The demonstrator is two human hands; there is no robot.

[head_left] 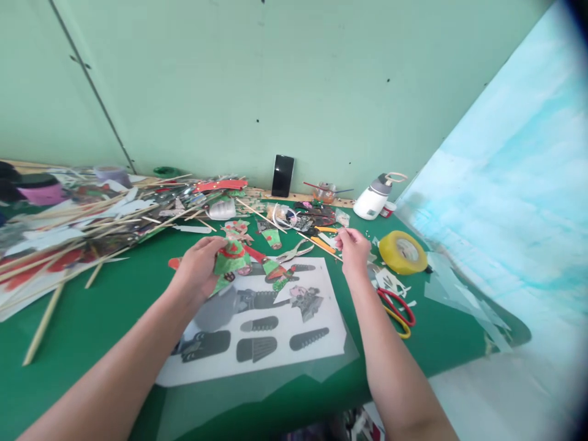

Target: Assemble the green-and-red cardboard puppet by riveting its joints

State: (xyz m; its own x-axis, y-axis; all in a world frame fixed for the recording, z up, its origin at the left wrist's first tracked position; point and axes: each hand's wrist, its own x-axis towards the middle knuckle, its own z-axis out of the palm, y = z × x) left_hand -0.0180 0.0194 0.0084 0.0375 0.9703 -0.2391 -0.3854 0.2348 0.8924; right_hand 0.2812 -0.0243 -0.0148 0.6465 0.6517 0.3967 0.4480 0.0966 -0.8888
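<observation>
My left hand (198, 264) is closed on a green and red painted cutout (231, 261), held above a printed sheet (287, 318) with grey shapes. My right hand (353, 250) is closed in a pinch to the right of the sheet, beside an orange-handled tool (325, 244); whatever its fingertips hold is too small to make out. Another painted cutout piece (275, 271) in green and red lies on the sheet, near a grey figure cutout (307, 302). Pale-handled pliers (294, 252) rest just past the sheet's far edge.
Thin wooden sticks (110, 223) and papers heap up at the left. A phone (282, 176) leans on the back wall. At the right are a white bottle (373, 197), a yellow tape roll (402, 252), red and yellow scissor handles (399, 308) and clear plastic strips (463, 294).
</observation>
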